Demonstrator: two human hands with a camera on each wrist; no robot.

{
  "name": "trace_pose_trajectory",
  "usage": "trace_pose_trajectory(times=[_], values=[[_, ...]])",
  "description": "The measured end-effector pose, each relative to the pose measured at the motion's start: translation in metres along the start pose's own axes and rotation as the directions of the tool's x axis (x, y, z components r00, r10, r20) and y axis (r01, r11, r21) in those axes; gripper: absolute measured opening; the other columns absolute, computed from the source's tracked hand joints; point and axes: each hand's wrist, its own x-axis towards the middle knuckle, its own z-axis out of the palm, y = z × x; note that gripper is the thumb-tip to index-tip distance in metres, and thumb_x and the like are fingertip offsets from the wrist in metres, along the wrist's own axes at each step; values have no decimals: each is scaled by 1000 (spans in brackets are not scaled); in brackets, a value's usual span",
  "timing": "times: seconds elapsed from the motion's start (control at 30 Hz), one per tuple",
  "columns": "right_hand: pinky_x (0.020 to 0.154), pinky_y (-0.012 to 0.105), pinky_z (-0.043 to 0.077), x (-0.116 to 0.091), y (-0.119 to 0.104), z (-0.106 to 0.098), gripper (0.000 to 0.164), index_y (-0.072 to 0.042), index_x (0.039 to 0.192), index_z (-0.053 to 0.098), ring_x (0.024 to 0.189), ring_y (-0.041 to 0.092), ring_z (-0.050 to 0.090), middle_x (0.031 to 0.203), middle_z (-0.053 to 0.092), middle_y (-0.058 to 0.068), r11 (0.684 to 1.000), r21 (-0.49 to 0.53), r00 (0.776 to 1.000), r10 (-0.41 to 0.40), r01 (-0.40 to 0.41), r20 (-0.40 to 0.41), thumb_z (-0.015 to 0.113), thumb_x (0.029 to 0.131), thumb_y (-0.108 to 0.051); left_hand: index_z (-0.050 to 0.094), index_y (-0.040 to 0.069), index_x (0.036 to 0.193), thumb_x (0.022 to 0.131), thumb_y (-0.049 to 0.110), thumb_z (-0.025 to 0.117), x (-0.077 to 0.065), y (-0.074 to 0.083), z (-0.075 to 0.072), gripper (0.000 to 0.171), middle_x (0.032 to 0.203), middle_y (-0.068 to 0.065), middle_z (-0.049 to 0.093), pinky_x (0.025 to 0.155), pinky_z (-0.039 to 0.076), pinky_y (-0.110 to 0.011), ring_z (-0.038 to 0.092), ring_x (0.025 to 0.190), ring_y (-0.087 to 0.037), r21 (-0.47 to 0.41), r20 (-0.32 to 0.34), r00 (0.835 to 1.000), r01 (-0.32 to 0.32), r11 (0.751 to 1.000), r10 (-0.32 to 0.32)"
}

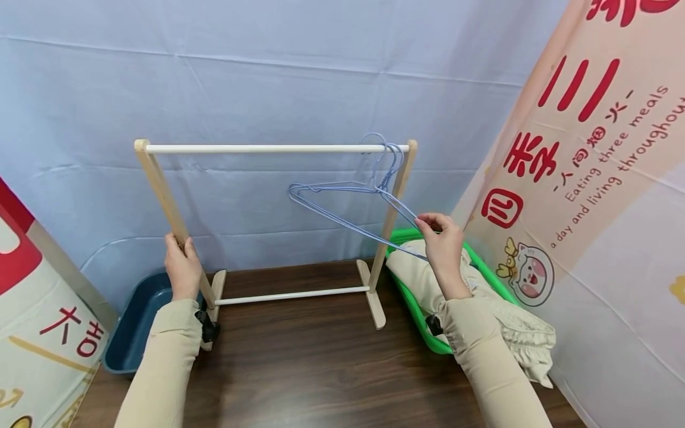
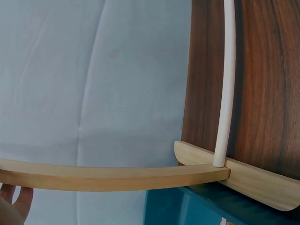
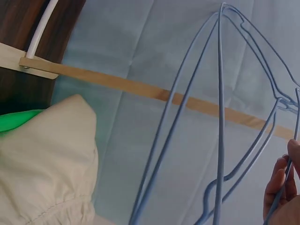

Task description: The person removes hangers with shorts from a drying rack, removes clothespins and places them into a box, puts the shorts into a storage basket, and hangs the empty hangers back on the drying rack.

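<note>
A small clothes rack with pale wooden posts and a white top rail point(image 1: 257, 149) stands in the middle of the head view. My left hand point(image 1: 183, 267) grips its left post point(image 1: 167, 196) partway up; in the left wrist view, only some fingers point(image 2: 23, 201) show at that post. Blue wire hangers point(image 3: 220, 117) hang by their hooks near the rail's right end. My right hand point(image 1: 443, 246) pinches one of them by its right shoulder, in front of the right post point(image 1: 389, 217). The hanger wires overlap, so their exact number is hard to tell.
At right, a green basket point(image 1: 412, 306) holds a cream garment point(image 1: 514, 324) that spills over its front rim. A dark blue tub point(image 1: 115, 351) sits at left behind my forearm. Fabric hangs behind and on both sides of the brown wooden tabletop point(image 1: 299, 362).
</note>
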Motion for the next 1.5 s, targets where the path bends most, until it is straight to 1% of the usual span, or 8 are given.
trace_pose_trajectory(times=[0.27, 0.43, 0.7, 1.03, 1.17, 1.33, 1.43, 1.5], values=[[61, 11, 38, 1, 12, -3, 17, 0, 98, 72, 69, -8, 48, 92, 66, 13, 998, -37, 996, 58, -56, 61, 67, 90, -15, 35, 2, 135, 105, 26, 33, -1, 3, 1, 39, 119, -30, 50, 78, 41, -51, 50, 96, -43, 5, 2, 1000, -4, 1000, 4], [60, 12, 39, 2, 18, -4, 18, -2, 99, 72, 67, -5, 48, 88, 65, 7, 995, -48, 992, 93, -90, 84, 67, 90, -17, 34, 3, 137, 105, 26, 32, -1, 3, 1, 39, 119, -30, 49, 79, 41, -51, 50, 96, -43, 11, 1, 1000, -5, 1000, 5], [62, 9, 38, 3, 21, 0, 18, 0, 100, 71, 68, -7, 46, 96, 66, 16, 994, -71, 991, 90, -84, 95, 67, 89, -14, 34, 2, 135, 105, 26, 32, -1, 3, 2, 39, 118, -29, 49, 78, 41, -51, 50, 95, -41, 9, 13, 1000, 4, 1000, -4], [65, 8, 38, 3, 26, 0, 21, 0, 104, 70, 71, -8, 46, 100, 64, 15, 994, -49, 990, 105, -100, 97, 66, 90, -15, 34, 2, 136, 104, 26, 32, -1, 3, 7, 40, 120, -30, 49, 81, 42, -53, 50, 98, -42, 2, 20, 1000, 4, 1000, -4], [66, 8, 38, 3, 28, 0, 21, 1, 105, 69, 71, -7, 46, 98, 62, 13, 994, -37, 991, 104, -102, 86, 66, 90, -13, 34, 2, 137, 104, 26, 33, 1, 2, 7, 40, 120, -30, 49, 80, 43, -53, 51, 98, -43, 12, 28, 1000, -2, 1000, 2], [70, 10, 38, 2, 31, 2, 22, 1, 106, 69, 76, -2, 47, 95, 60, 8, 994, -13, 992, 111, -111, 64, 67, 89, -12, 34, 4, 139, 104, 25, 34, 1, 1, 6, 40, 122, -30, 50, 81, 43, -55, 52, 100, -44, 34, 34, 999, -8, 999, 7], [76, 14, 39, 1, 31, 3, 24, 2, 108, 68, 84, 6, 50, 99, 61, 12, 995, 8, 994, 101, -102, 47, 66, 90, -13, 36, 3, 138, 104, 24, 35, -1, 2, 6, 40, 122, -29, 50, 81, 43, -55, 52, 100, -44, 47, 21, 1000, -16, 999, 15], [82, 20, 40, 0, 29, 3, 25, 2, 110, 67, 90, 14, 53, 104, 61, 16, 997, 33, 997, 76, -77, 30, 65, 90, -14, 38, 3, 137, 104, 24, 37, -2, 1, 6, 40, 120, -28, 50, 80, 43, -55, 51, 99, -44, 67, 5, 1000, -20, 998, 19]])
